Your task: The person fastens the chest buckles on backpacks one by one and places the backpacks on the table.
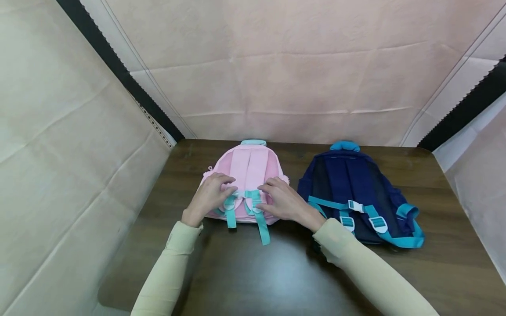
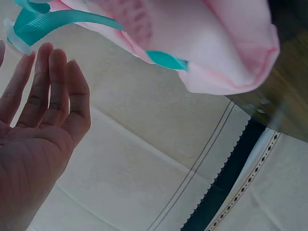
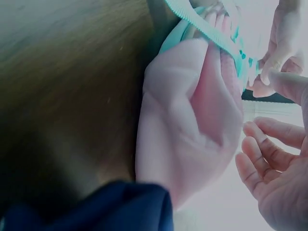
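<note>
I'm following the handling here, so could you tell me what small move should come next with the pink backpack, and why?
Perhaps the right hand should pinch the nearby teal strap on the pink backpack: its fingers are relaxed with nothing between them, and the strap lies beside its thumb, seemingly within easy reach.

Pink backpack [image 1: 253, 169] on my feed, turquoise straps [image 1: 262, 226]; navy backpack [image 1: 353, 182], blue webbing [image 1: 411, 242], white buckles [image 1: 356, 206]; brown wood-grained desk [image 1: 276, 276], pale sleeves [image 1: 168, 265], and a blurry trim [image 2: 263, 157] of, seemingly, dark diamonds!
</note>
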Available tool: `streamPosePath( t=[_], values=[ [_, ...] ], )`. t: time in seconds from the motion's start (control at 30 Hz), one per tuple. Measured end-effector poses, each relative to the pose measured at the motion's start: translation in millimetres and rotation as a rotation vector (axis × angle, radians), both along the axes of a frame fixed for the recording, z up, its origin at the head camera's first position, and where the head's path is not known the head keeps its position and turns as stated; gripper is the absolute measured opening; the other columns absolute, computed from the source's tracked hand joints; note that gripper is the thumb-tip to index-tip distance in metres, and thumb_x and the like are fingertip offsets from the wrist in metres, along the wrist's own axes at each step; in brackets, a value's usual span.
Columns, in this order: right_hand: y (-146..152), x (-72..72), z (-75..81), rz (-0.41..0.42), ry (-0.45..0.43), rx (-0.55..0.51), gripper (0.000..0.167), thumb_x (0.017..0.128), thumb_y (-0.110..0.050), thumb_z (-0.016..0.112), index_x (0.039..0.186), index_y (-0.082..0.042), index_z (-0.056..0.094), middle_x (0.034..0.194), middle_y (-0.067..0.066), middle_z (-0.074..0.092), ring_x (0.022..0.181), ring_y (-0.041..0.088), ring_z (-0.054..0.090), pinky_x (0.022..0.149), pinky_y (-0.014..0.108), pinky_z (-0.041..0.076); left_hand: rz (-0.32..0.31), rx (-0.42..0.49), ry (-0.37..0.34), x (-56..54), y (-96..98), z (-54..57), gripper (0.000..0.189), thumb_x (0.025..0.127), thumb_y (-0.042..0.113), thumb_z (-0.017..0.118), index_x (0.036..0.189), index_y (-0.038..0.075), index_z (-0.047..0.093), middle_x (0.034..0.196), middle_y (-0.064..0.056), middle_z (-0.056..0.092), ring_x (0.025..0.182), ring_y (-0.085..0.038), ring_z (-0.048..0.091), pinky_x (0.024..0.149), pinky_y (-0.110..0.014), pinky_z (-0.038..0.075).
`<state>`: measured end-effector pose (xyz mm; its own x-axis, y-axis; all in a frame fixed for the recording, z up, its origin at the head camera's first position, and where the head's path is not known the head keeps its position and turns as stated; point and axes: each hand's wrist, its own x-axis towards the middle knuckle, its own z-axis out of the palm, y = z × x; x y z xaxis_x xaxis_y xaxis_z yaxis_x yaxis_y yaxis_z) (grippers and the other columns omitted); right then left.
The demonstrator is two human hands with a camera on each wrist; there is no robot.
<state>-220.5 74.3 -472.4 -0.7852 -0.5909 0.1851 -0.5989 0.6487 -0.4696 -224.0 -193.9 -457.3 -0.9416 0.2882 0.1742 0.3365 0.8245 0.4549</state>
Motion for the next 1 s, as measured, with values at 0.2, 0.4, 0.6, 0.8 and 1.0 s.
streamPosePath(
  t=[0.2, 0.4, 0.6, 0.8, 1.0],
  values=[
    [-14, -8.2, -2.7, 0.0, -0.031, -0.009, 0.053, 0.097, -0.033, 0.085, 0.137, -0.001, 0.073, 0.134, 0.016, 0.074, 0.123, 0.03, 0.065, 0.111, 0.047, 0.06, -0.046, 0.008, -0.052, -3.7, -4.3, -2.2, 0.034, 0.101, 0.02, 0.08, 0.13, 0.002, 0.077, 0.13, -0.018, 0.078, 0.118, -0.036, 0.074, 0.106, -0.053, 0.062],
    [-28, -14.5, -4.5, 0.003, -0.05, -0.015, 0.05, 0.097, -0.031, 0.085, 0.136, -0.001, 0.075, 0.131, 0.016, 0.075, 0.118, 0.029, 0.065, 0.107, 0.044, 0.06, -0.073, -0.006, -0.096, -3.8, -8.5, -4.3, 0.035, 0.098, 0.018, 0.083, 0.13, 0.003, 0.078, 0.125, -0.016, 0.079, 0.109, -0.032, 0.074, 0.1, -0.049, 0.065],
    [-40, -21.3, -6.2, -0.005, -0.045, 0.004, 0.045, 0.097, -0.027, 0.085, 0.134, -0.003, 0.077, 0.129, 0.015, 0.075, 0.114, 0.028, 0.063, 0.102, 0.041, 0.059, -0.091, -0.015, -0.094, -5.3, -10.3, -4.9, 0.037, 0.095, 0.019, 0.086, 0.128, 0.003, 0.079, 0.122, -0.015, 0.08, 0.106, -0.029, 0.073, 0.101, -0.048, 0.064],
    [-51, -29.5, -7.3, 0.01, -0.051, 0.029, 0.04, 0.097, -0.024, 0.085, 0.13, -0.002, 0.079, 0.125, 0.014, 0.076, 0.108, 0.027, 0.06, 0.093, 0.036, 0.055, -0.095, -0.029, -0.094, -6.8, -11.2, -6.6, 0.036, 0.095, 0.016, 0.087, 0.127, 0.003, 0.079, 0.122, -0.015, 0.08, 0.106, -0.028, 0.072, 0.103, -0.047, 0.063],
    [-57, -33.8, -8.2, 0.009, -0.084, 0.043, 0.037, 0.096, -0.021, 0.086, 0.128, -0.003, 0.08, 0.123, 0.015, 0.076, 0.105, 0.026, 0.06, 0.091, 0.036, 0.056, -0.088, -0.044, -0.075, -5.3, -13.0, -7.1, 0.036, 0.093, 0.016, 0.088, 0.126, 0.003, 0.079, 0.123, -0.015, 0.078, 0.108, -0.028, 0.071, 0.102, -0.047, 0.063]
  ],
)
